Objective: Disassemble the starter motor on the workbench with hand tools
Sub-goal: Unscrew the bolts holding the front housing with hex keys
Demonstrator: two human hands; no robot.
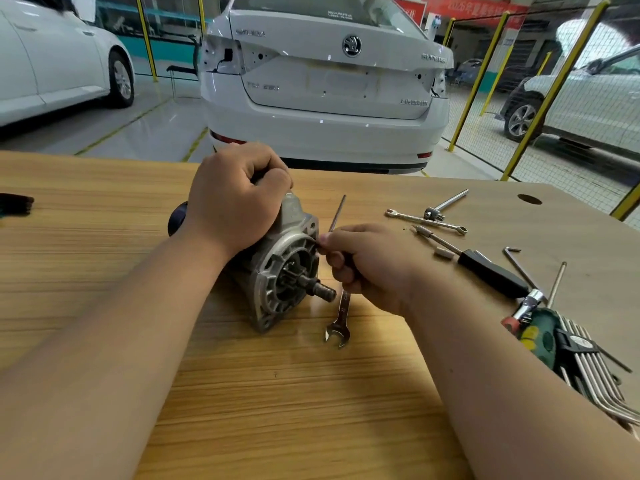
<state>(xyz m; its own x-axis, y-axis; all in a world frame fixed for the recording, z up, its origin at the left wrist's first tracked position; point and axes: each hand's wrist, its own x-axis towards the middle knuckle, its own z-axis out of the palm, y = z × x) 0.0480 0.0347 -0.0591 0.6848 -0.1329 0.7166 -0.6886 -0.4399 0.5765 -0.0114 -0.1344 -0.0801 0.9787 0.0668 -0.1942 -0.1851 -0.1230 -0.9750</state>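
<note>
Two hands work a starter motor (287, 268) lying mid-surface (277, 393), its grey cast nose and shaft facing near. The left hand (235, 199) clamps the body's top; the right hand (370, 268) pinches a thin steel tool (337, 213) at the flange's right edge. The housing looks whole, so disassembly seems barely begun.

One starter motor (284, 271); two hands (232, 202) (367, 268); two wrenches (341, 320) (426, 221); three cars (325, 81) (52, 64) (588, 98).

Worktop (277, 393): pale wood, striped grain. Motor (287, 258): dull grey. Spanner (341, 320): silver. Screwdriver (491, 271): black handle. Car (325, 81): white. Posts (479, 74): yellow.
</note>
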